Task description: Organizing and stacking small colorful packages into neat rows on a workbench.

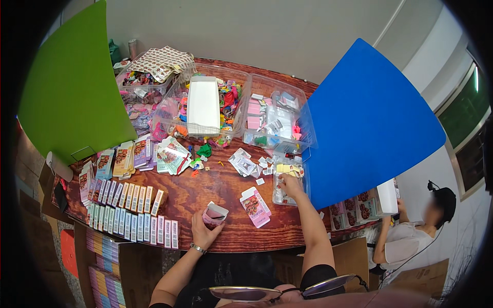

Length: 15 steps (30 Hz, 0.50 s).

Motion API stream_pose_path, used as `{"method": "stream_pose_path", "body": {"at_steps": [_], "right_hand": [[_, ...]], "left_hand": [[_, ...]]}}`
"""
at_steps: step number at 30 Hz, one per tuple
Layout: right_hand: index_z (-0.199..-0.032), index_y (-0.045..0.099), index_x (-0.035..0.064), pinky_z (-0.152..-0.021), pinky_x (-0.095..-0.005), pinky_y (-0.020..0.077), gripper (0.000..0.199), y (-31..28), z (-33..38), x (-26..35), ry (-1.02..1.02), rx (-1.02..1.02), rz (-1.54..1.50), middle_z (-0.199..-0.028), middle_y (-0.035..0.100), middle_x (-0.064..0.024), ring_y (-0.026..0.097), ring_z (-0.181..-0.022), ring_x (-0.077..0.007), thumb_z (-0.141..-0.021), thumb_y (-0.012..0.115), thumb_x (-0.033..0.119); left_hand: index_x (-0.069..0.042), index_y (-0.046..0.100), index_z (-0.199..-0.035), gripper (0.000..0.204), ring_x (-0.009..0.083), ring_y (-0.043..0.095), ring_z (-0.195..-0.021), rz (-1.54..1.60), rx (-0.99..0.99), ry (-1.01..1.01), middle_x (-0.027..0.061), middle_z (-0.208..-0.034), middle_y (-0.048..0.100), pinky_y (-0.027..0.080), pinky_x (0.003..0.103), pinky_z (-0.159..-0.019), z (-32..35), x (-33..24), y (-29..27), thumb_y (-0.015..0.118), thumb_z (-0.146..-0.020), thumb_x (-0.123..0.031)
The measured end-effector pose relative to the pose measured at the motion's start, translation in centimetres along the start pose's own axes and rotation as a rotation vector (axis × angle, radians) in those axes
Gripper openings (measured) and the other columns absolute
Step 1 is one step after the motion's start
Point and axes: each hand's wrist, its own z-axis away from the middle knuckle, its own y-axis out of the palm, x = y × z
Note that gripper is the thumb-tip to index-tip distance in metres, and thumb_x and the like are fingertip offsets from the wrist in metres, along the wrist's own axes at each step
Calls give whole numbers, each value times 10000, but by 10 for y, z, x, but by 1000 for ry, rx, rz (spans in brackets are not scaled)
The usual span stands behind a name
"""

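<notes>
My left hand (204, 231) is shut on a small pink open carton (214, 212) near the front edge of the wooden table (215, 187); a watch sits on that wrist. My right hand (291, 184) reaches forward into a small clear tray (289, 180) and touches small yellow pieces (285, 168) in it. Whether its fingers pinch one I cannot tell. Between the hands lies a flat pink carton (255, 207) with a picture on it.
Rows of filled cartons (128, 213) stand at the left. Clear bins of colourful small toys (205, 110) line the back, a white box (203, 105) on one. A green panel (72, 82) and a blue panel (367, 126) flank the table. Another person (416, 231) works at the right.
</notes>
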Motion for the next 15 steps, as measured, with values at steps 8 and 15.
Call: {"method": "stream_pose_path", "body": {"at_steps": [8,15], "right_hand": [[-1005,661,110,-805,-444,524,169,13,4,-12,-65,-128,9,-997,683,-104,666,-931,-327,-873,681,213],[-875,683,56,-673,-396,525,106,-5,13,-13,-138,-347,-203,-846,673,-140,682,-767,-303,-856,708,157]], "left_hand": [[-2,511,-1215,757,372,556,-1053,-12,-3,14,193,-1110,570,456,455,-904,-1,2,3,903,-652,-322],[-3,510,-1224,759,370,560,-1050,-4,-4,-10,193,-1110,567,458,444,-914,-2,0,-1,904,-646,-297]]}}
